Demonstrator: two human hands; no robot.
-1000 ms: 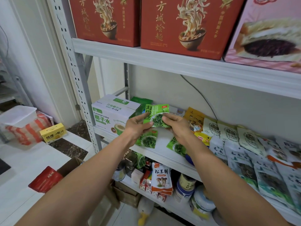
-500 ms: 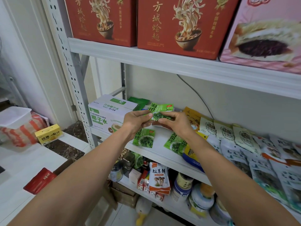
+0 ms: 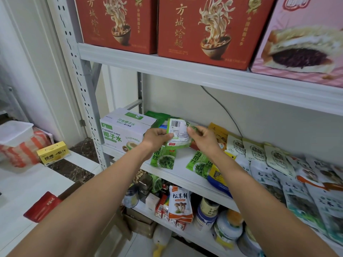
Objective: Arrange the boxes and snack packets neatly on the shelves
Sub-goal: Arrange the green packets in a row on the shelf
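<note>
While its barcode side faces the camera, a green snack packet (image 3: pixel 177 131) is pinched by the left hand (image 3: pixel 155 138) and the right hand (image 3: pixel 203 140) just above the middle shelf (image 3: pixel 181 164).

A grey rack (image 3: pixel 74 71) with a perforated upright at 10 o'clock stands against a pale wall (image 3: pixel 185 101). A thin cable (image 3: pixel 220 105) runs down the wall. At 8 o'clock, a white tiled floor (image 3: pixel 18 191) has a dark marble strip (image 3: pixel 70 169).

The green packet (image 3: pixel 177 133) faces barcode-side out above the shelf (image 3: pixel 181 163).
</note>
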